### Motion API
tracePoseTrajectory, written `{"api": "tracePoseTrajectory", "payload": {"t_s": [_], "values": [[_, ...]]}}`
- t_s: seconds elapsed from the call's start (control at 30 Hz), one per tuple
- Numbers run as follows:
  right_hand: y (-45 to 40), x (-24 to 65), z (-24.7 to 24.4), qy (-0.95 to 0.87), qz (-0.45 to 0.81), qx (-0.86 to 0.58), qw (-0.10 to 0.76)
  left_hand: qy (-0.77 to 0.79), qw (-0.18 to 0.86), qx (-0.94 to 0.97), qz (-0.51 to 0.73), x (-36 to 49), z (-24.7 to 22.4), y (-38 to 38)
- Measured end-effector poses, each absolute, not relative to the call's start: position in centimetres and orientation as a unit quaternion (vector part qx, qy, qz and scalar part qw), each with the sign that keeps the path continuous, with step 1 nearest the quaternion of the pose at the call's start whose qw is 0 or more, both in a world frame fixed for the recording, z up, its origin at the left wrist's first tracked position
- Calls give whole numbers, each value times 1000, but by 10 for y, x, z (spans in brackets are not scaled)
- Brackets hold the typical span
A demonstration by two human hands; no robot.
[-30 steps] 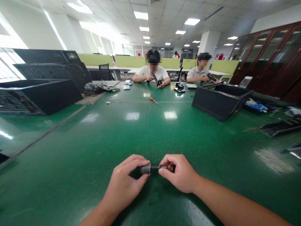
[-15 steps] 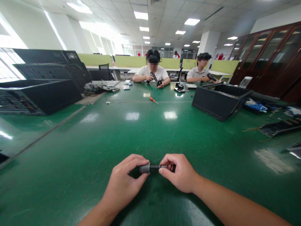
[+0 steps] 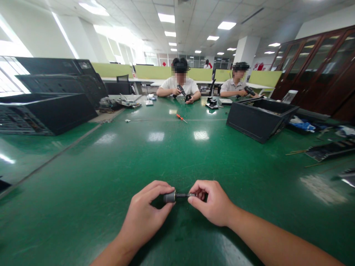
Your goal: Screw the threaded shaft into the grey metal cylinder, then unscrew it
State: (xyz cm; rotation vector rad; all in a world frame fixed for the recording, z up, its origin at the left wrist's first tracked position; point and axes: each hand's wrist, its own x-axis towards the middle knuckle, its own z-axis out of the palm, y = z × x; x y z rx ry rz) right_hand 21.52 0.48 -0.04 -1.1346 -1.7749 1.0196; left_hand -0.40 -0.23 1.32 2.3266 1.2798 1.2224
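In the head view, low in the middle, my left hand (image 3: 148, 212) grips a short grey cylinder (image 3: 169, 197) between thumb and fingertips. From the cylinder's right end a thin dark shaft (image 3: 181, 195) points toward my right hand (image 3: 212, 203). That hand is closed, its thumb and forefinger pinching the shaft's far end; the tip is hidden in the fingers. Cylinder and shaft lie in line, about level, just above or on the green table (image 3: 138, 159); I cannot tell whether they touch it.
An orange-handled screwdriver (image 3: 181, 118) lies farther back. A black computer case (image 3: 249, 120) stands at the right, more dark cases (image 3: 72, 111) at the left. Across the table, two people (image 3: 179, 87) hold power drills. Metal parts (image 3: 331, 149) lie along the right side.
My left hand and the cylinder have shifted very slightly left, leaving a slightly wider gap to my right fingertips. Both grips stay the same.
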Motion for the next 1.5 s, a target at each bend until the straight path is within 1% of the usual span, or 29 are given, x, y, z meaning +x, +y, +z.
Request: {"api": "tracePoseTrajectory", "payload": {"t_s": [1.5], "values": [[6, 220, 1, -694, 405, -442, 399, 444, 102, 788, 413, -7, 16, -3]]}}
